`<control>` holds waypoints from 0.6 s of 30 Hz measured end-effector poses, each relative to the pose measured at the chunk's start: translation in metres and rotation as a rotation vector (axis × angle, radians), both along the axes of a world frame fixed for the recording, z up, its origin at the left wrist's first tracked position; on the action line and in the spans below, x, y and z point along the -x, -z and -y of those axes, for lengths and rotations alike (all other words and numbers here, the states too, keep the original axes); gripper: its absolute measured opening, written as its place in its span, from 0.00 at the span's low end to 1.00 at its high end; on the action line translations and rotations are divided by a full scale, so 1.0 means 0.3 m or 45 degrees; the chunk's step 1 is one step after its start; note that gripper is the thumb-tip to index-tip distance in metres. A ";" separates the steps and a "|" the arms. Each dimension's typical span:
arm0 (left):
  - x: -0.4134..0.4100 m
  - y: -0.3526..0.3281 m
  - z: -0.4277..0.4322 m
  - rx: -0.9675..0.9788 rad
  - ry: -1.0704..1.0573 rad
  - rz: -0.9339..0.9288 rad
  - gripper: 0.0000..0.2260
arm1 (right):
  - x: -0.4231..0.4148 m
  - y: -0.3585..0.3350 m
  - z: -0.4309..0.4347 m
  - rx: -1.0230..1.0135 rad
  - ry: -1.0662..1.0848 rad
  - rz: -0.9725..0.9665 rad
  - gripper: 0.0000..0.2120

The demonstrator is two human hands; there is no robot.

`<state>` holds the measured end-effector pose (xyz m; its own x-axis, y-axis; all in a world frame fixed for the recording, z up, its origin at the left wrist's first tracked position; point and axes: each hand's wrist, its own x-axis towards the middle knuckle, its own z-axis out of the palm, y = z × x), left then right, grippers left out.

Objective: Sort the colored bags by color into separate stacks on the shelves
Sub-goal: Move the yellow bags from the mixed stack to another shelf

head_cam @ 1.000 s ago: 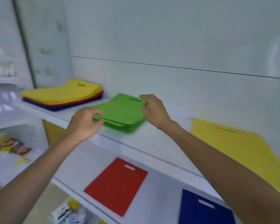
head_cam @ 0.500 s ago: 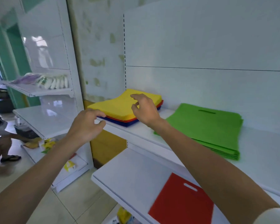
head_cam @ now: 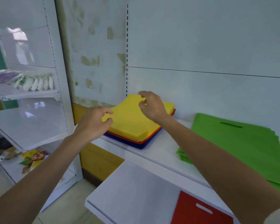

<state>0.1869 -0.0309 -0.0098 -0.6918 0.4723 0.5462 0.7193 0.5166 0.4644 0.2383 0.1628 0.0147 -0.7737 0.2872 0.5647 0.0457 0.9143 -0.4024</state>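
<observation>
Leans over a white lower shelf (head_cam: 132,191) bearing one red bag (head_cam: 199,214), flat at its right end with the handle slot showing. Stretches both bare arms to the upper shelf (head_cam: 158,152). Sets the left hand (head_cam: 94,125) at the near left edge of the mixed stack (head_cam: 132,123), fingers loosely curled, parted, gripping nothing. Poises the right hand (head_cam: 152,107) over the stack's far side, fingers likewise slack and empty. Shows yellow bags on top, with red and blue layers beneath. Places the green stack (head_cam: 233,143) to the right on the same shelf, apart. Takes in, at left, pale floor tiles (head_cam: 68,207), a neighbouring white rack (head_cam: 31,126) of packets (head_cam: 34,81) too blurred to read, and behind, a stained wall (head_cam: 90,59).
</observation>
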 end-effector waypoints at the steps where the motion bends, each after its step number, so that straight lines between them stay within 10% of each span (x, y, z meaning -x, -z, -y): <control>1: 0.035 -0.009 -0.002 0.001 0.009 -0.011 0.11 | 0.025 -0.005 -0.011 -0.007 0.012 0.006 0.21; 18: 0.595 0.016 -0.175 0.195 0.449 0.029 0.15 | 0.076 0.009 -0.144 0.043 0.763 -0.031 0.20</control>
